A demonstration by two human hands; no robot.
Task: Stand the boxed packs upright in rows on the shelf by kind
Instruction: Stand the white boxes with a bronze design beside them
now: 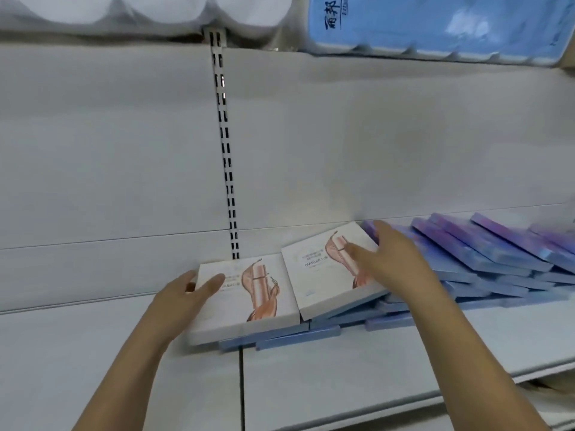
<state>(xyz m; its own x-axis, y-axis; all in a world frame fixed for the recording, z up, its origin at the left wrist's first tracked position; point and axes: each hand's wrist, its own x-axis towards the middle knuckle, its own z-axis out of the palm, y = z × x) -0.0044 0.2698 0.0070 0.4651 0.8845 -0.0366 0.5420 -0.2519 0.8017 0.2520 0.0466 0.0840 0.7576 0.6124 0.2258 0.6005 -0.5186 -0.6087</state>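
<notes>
Two white boxed packs with a pink-brown drawing lie flat on top of a heap of blue and purple boxed packs (485,253) on the white shelf (342,362). My left hand (183,293) rests on the left edge of the left white pack (249,303), fingers spread, thumb on its top face. My right hand (389,256) lies over the right edge of the right white pack (323,275), fingers spread on it. That pack tilts up on the blue ones. No pack stands upright.
A slotted upright rail (225,144) runs down the white back panel. The shelf above holds white wrapped rolls (140,10) and a blue paper multipack (451,23). Bare shelf extends to the left of the packs and in front of them.
</notes>
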